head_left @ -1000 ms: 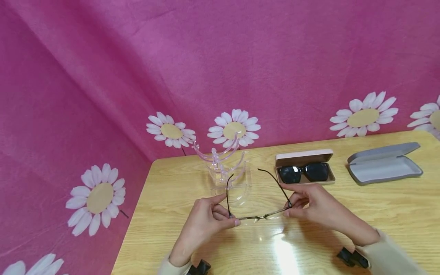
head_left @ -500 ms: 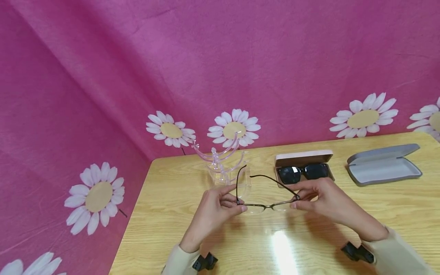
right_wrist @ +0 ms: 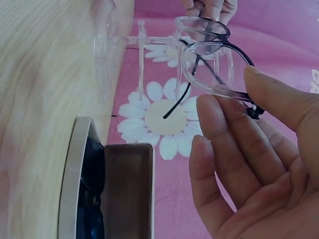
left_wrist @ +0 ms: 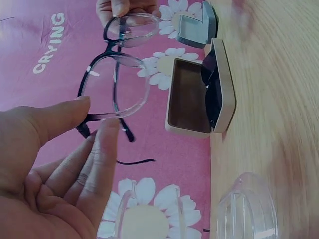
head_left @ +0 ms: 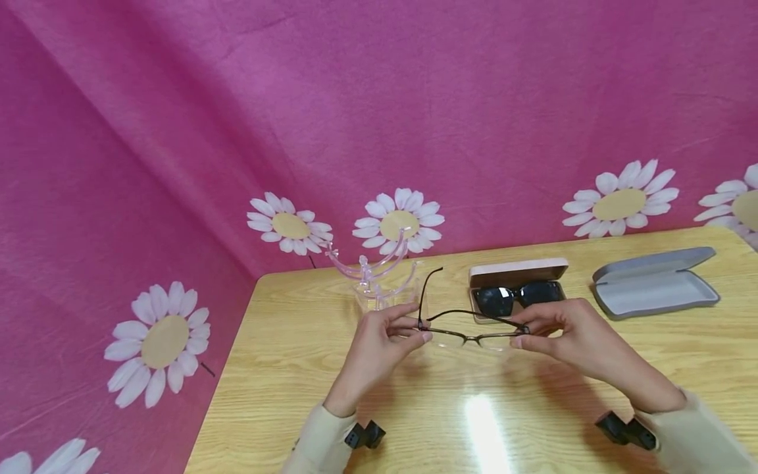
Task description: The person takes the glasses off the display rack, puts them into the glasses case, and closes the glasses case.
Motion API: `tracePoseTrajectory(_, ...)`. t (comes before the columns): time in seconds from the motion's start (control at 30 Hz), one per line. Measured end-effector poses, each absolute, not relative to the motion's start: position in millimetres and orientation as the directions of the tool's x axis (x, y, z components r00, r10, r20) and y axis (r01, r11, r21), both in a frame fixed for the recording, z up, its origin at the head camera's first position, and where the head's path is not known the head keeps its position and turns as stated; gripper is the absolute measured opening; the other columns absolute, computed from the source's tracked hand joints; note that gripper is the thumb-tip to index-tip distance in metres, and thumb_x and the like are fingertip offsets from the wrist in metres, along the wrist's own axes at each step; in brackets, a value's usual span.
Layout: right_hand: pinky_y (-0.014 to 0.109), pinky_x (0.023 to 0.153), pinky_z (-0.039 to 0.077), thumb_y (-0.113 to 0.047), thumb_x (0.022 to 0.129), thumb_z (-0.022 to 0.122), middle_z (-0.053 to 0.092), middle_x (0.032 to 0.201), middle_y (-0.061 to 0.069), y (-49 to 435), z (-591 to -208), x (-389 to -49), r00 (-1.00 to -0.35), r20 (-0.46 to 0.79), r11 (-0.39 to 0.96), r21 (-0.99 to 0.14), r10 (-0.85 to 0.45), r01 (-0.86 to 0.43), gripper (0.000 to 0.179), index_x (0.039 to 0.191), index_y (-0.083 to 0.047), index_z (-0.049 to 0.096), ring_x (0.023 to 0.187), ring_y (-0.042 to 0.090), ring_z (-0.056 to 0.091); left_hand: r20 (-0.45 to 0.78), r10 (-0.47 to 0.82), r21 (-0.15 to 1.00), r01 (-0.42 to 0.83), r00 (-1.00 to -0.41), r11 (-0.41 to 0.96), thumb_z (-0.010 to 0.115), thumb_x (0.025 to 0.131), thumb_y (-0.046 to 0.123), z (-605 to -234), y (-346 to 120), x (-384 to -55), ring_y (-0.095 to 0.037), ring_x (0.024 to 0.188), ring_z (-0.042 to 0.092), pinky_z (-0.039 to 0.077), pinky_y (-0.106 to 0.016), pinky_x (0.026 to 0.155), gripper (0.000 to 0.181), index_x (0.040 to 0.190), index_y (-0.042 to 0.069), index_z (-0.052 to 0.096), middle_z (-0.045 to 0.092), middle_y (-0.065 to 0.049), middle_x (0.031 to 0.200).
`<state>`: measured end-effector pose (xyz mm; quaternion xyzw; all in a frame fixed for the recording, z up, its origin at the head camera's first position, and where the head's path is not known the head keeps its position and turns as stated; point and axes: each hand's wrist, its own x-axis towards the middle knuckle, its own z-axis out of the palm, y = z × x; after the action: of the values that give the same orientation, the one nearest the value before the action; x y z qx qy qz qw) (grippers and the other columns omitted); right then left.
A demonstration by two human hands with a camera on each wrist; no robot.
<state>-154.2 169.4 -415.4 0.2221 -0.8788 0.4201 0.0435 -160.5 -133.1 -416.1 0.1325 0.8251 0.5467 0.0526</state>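
Cloth (head_left: 474,118): magenta, printed with white daisies, hanging behind and left of the table; "CRYING" is legible on it in the left wrist view.
Table (head_left: 284,368): pale wood grain, glare near its front.
Display stand (head_left: 364,271): clear, pinkish, tiered, standing just beyond the left hand.
Grey case (head_left: 657,289): lid raised, pale lining, on the table at the far right.
Beige case (head_left: 518,268): lid raised, brown inside, between stand and grey case.
Right hand (head_left: 583,332): thumb and fingers pinch the eyeglasses at their right end, in front of the beige case.
Left hand (head_left: 379,345): thumb and fingers pinch the left end.
Eyeglasses (head_left: 472,340): dark upper frame, clear lower rims, held above the table between both hands; left temple points away, right temple slants inward.
Sunglasses (head_left: 496,301): black, lying in the beige case.
Wrist devices (head_left: 364,434): small, black, one below each wrist.
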Motion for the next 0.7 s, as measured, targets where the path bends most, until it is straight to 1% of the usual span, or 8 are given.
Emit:
tracePoseTrajectory(0.13,0.021,0.057,0.050,-0.023,0.079,0.080,0.075,0.078,-0.008,174.5,-411.4,-154.8,-0.909,0.243,0.558,-0.726,-0.339,-0.402,0.021,0.099,-0.020,0.075,0.073,-0.005,0.065,0.096,0.273,0.919,0.190,-0.957,0.344,0.076,0.084,0.019,-416.7,-130.1,-162.4,-0.013,0.087,0.073,0.059,-0.021,0.077,0.048,0.129,0.012,0.062,0.076,-0.007,0.105)
tracePoseTrajectory(0.27,0.022,0.058,0.051,-0.021,0.080,0.079,0.075,0.079,-0.007,180.2,-408.4,-157.1,-0.907,0.257,0.556,-0.723,-0.334,-0.409,0.020,0.099,-0.020,0.075,0.073,-0.004,0.065,0.125,0.266,0.910,0.217,-0.956,0.352,0.074,0.086,0.023,-416.7,-127.0,-164.2,-0.008,0.091,0.072,0.059,-0.021,0.076,0.043,0.127,0.017,0.063,0.075,-0.003,0.108)
tracePoseTrajectory(0.43,0.022,0.058,0.052,-0.018,0.081,0.078,0.074,0.077,-0.007,187.1,-407.1,-159.1,-0.911,0.256,0.552,-0.730,-0.324,-0.402,0.018,0.099,-0.016,0.075,0.072,-0.004,0.065,0.159,0.262,0.873,0.259,-0.952,0.413,0.072,0.088,0.030,-415.6,-120.7,-169.0,-0.003,0.097,0.070,0.057,-0.021,0.074,0.037,0.123,0.020,0.066,0.075,0.002,0.109)
tracePoseTrajectory(0.53,0.022,0.057,0.052,-0.018,0.082,0.078,0.074,0.076,-0.008,191.1,-407.3,-159.0,-0.918,0.239,0.551,-0.741,-0.317,-0.383,0.017,0.099,-0.015,0.075,0.072,-0.004,0.066,0.167,0.277,0.865,0.275,-0.946,0.419,0.071,0.088,0.032,-415.6,-116.1,-172.4,-0.003,0.099,0.069,0.057,-0.020,0.075,0.038,0.124,0.020,0.066,0.074,0.002,0.110)
tracePoseTrajectory(0.7,0.023,0.058,0.052,-0.018,0.083,0.077,0.074,0.075,-0.008,198.1,-406.8,-158.9,-0.921,0.235,0.555,-0.742,-0.311,-0.376,0.018,0.100,-0.013,0.075,0.071,-0.003,0.066,0.155,0.298,0.890,0.264,-0.942,0.372,0.071,0.088,0.034,-415.9,-107.5,-176.8,-0.003,0.102,0.069,0.057,-0.021,0.080,0.043,0.127,0.018,0.064,0.074,0.004,0.112)
